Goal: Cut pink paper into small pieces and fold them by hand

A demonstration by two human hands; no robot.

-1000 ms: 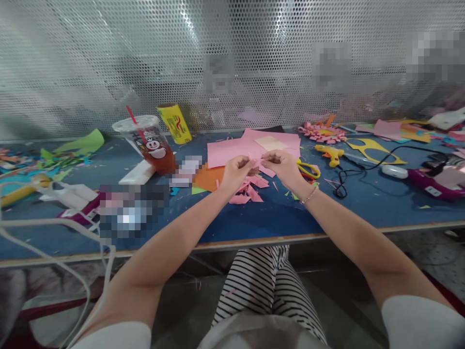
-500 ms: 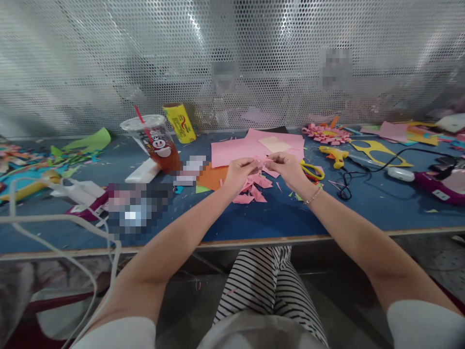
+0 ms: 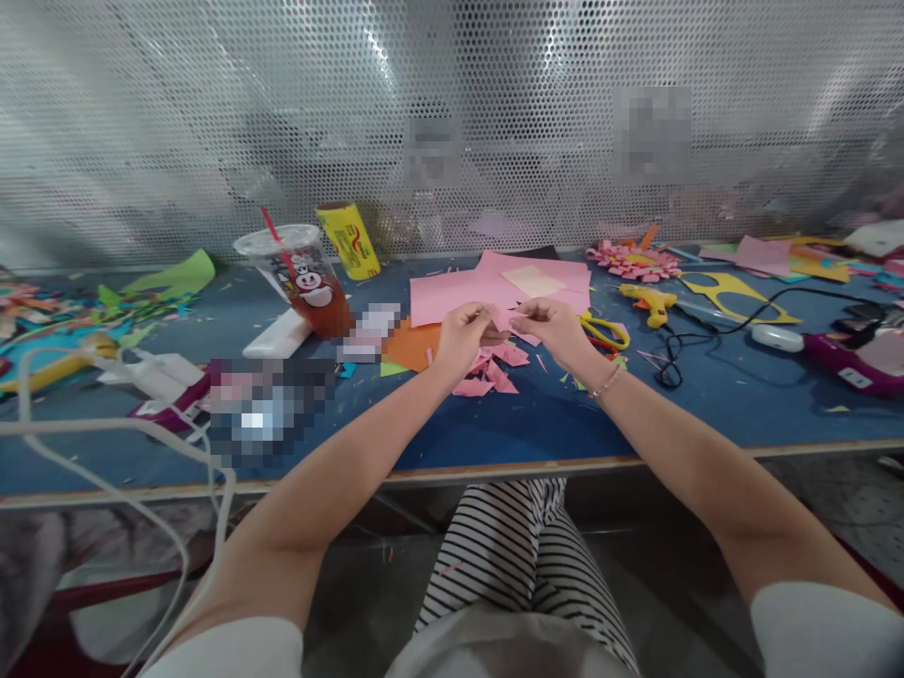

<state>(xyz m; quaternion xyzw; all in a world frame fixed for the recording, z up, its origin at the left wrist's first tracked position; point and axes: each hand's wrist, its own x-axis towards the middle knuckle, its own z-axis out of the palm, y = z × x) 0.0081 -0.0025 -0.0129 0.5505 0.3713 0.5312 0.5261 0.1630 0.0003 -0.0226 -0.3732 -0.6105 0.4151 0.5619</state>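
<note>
Between my two hands is a small pink paper piece (image 3: 502, 318), pinched at its left side by my left hand (image 3: 466, 331) and at its right by my right hand (image 3: 555, 327). Fingers of both hands are closed on it. Just below them lies a heap of cut pink paper pieces (image 3: 494, 372) on the blue table. Behind my hands are larger pink sheets (image 3: 444, 294) with a cream paper (image 3: 533, 281) on top. Yellow-handled scissors (image 3: 605, 331) lie beside my right hand, their blades hidden.
A cup with a red straw (image 3: 315, 292) and a yellow tube (image 3: 349, 242) stand back left. A yellow glue gun (image 3: 650, 303) and black cable lie right. White cables (image 3: 141, 426) cross the left front edge.
My hands have shifted slightly, and the pink piece between them has turned so that more of its flat face shows. Both hands still pinch it.
</note>
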